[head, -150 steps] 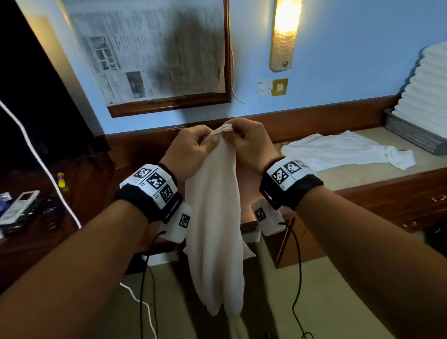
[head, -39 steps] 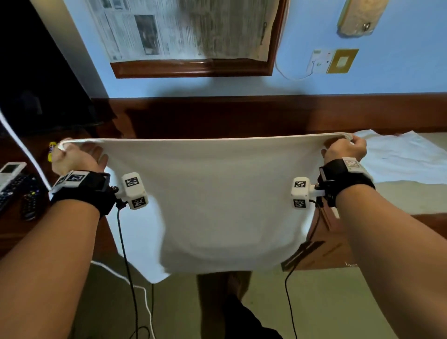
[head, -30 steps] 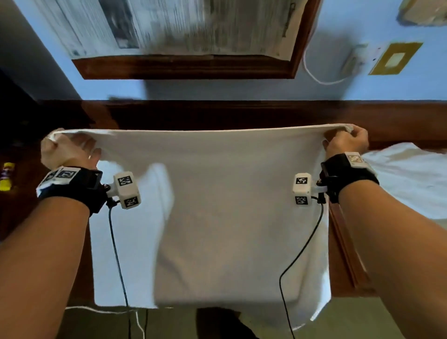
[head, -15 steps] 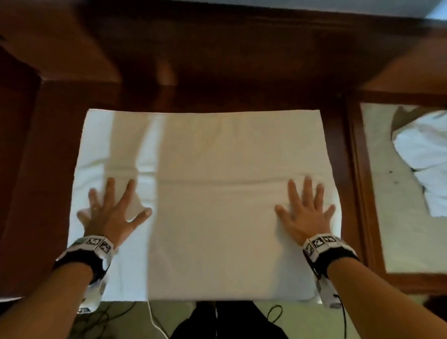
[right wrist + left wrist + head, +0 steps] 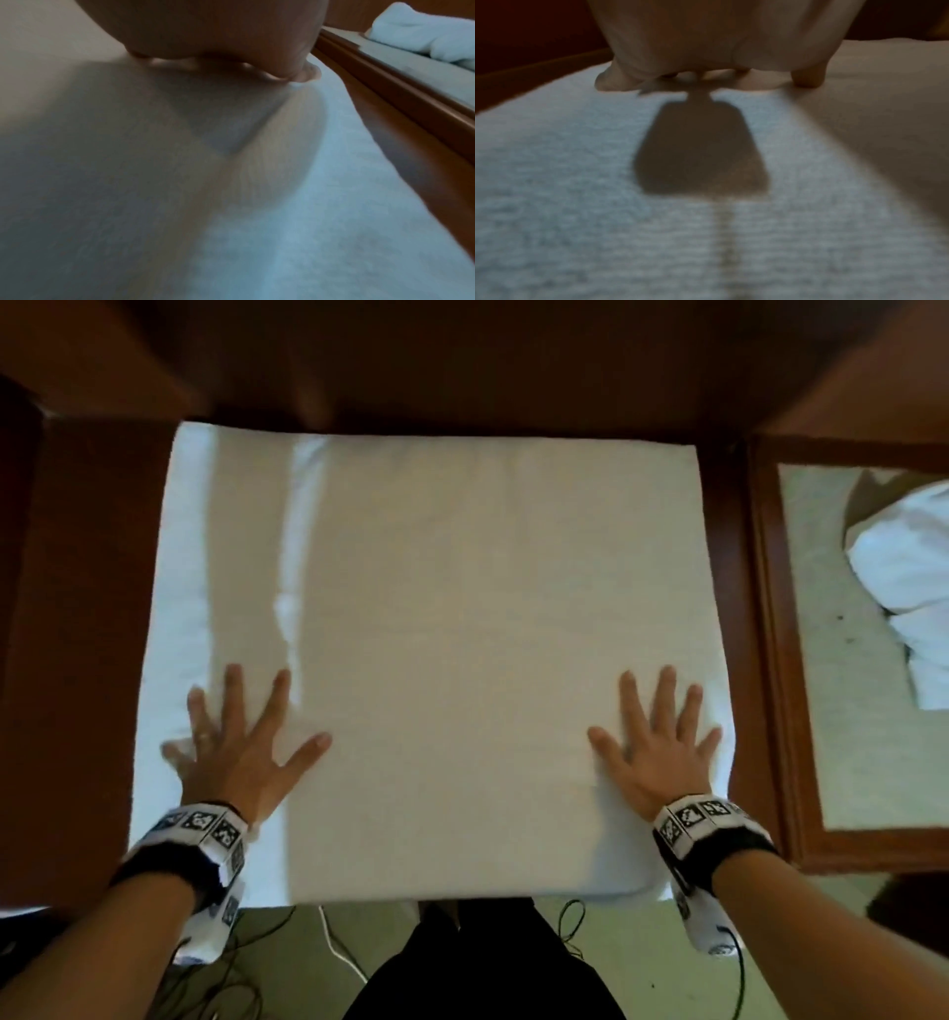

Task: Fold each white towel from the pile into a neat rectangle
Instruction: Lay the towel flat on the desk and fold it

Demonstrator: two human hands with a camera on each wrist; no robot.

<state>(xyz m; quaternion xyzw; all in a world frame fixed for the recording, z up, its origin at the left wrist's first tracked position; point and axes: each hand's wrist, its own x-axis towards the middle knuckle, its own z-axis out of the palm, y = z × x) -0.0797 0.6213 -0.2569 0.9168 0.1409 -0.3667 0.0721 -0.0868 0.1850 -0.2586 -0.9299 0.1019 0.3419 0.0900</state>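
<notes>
There is 1 white towel (image 5: 462,660) spread flat on the desk (image 5: 77,634), with 2 hands on it: 1 left hand (image 5: 241,752) and 1 right hand (image 5: 657,757). 1 heap of white towels (image 5: 914,567) lies at the right, and 2 wrist bands show.

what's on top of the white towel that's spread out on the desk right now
Both hands lie flat on the white towel, fingers spread: the left hand near its left side, the right hand near its right. Nothing else shows on it. The towel under the palms is covered.

White towel (image 5: 462,634) flat on wooden table (image 5: 72,660).
</notes>
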